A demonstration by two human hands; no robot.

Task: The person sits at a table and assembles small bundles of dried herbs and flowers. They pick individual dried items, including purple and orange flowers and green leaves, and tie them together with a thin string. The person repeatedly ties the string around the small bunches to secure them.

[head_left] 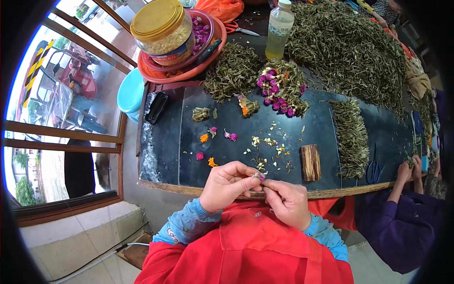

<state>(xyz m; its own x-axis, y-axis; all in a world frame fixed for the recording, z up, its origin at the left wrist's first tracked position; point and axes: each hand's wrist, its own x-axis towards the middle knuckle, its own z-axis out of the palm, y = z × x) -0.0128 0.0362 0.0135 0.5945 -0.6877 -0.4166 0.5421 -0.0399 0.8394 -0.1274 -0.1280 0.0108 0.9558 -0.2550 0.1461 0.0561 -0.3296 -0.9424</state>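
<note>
Between the fingertips of my left hand [229, 187] is a small purple and whitish dried flower [259, 177], just over the table's front edge. My right hand [289, 203] pinches at the same flower from the other side, its thumb and forefinger closed. Just beyond, white and yellow petals [272, 142] lie scattered on the dark table [165, 161]. Loose purple flowers [231, 136] and orange flowers [212, 162] lie to the left of them. A small tied bundle of leaves [201, 114] and a bundle with orange petals [248, 107] rest farther back.
A wooden block [310, 163] lies right of the petals, near a row of leaf bundles [350, 137] and blue scissors [374, 171]. Behind stand a bottle [279, 31], heaped dried leaves [345, 52] and a red basin [182, 73] holding a jar [165, 35]. A co-worker's hands [410, 168] work at right.
</note>
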